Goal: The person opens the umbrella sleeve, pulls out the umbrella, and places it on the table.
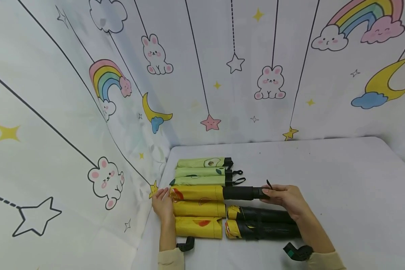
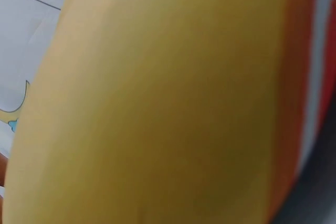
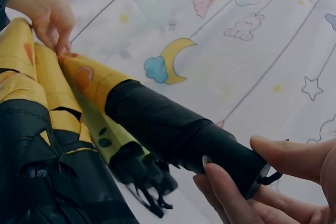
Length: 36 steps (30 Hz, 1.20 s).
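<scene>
A folded black umbrella (image 1: 237, 193) lies level, its left part inside a yellow fruit-print sleeve (image 1: 196, 192). My right hand (image 1: 281, 197) grips the umbrella's handle end between thumb and fingers; a small black strap (image 3: 270, 178) sticks out there. At the far left end, my left hand (image 1: 162, 204) pinches the sleeve's tip, as the right wrist view also shows. Below lie two more yellow sleeves (image 1: 199, 209), with two black-and-yellow folded umbrellas (image 1: 270, 229) to their right. The left wrist view is mostly a blurred yellowish surface.
Several green avocado-print folded umbrellas (image 1: 197, 171) with black ends and straps lie just beyond the yellow one. All rest on a white-covered table (image 1: 351, 180). White printed cloth walls (image 1: 189, 93) rise behind and at the left.
</scene>
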### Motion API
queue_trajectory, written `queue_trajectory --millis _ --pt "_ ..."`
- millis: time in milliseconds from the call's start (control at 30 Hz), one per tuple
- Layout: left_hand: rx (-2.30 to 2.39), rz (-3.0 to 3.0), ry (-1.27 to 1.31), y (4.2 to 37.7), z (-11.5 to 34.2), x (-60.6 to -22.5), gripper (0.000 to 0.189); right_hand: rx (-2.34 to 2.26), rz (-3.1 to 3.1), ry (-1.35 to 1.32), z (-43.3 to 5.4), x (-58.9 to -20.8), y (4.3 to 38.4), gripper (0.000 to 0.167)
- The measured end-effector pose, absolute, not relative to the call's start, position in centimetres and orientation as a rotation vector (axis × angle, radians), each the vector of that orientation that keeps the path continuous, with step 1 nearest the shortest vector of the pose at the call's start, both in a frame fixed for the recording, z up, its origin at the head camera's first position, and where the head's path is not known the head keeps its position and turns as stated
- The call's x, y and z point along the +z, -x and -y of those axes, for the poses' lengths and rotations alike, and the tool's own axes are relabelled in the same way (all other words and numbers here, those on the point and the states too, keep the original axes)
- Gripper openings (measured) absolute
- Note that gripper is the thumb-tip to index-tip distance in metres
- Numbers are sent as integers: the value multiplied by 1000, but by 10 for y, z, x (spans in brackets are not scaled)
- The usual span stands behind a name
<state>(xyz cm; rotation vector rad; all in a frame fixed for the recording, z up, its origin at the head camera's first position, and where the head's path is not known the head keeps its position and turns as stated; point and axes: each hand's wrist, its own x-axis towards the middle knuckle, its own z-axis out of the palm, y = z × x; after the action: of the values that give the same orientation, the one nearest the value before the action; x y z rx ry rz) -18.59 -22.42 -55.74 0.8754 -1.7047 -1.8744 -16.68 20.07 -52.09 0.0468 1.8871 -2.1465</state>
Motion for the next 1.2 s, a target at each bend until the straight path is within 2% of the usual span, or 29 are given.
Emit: queue_trajectory --millis 867,1100,1200 --pt "-1935 1685 -835 184 227 -557 53 -2167 -1916 -3 -231 -516 154 42" --pt "-1924 1693 -828 184 226 -557 53 -2114 -1949 -44 -240 -514 151 57" --pt "-1922 1678 -829 185 226 -556 53 -2109 -1949 -49 -244 -514 149 57"
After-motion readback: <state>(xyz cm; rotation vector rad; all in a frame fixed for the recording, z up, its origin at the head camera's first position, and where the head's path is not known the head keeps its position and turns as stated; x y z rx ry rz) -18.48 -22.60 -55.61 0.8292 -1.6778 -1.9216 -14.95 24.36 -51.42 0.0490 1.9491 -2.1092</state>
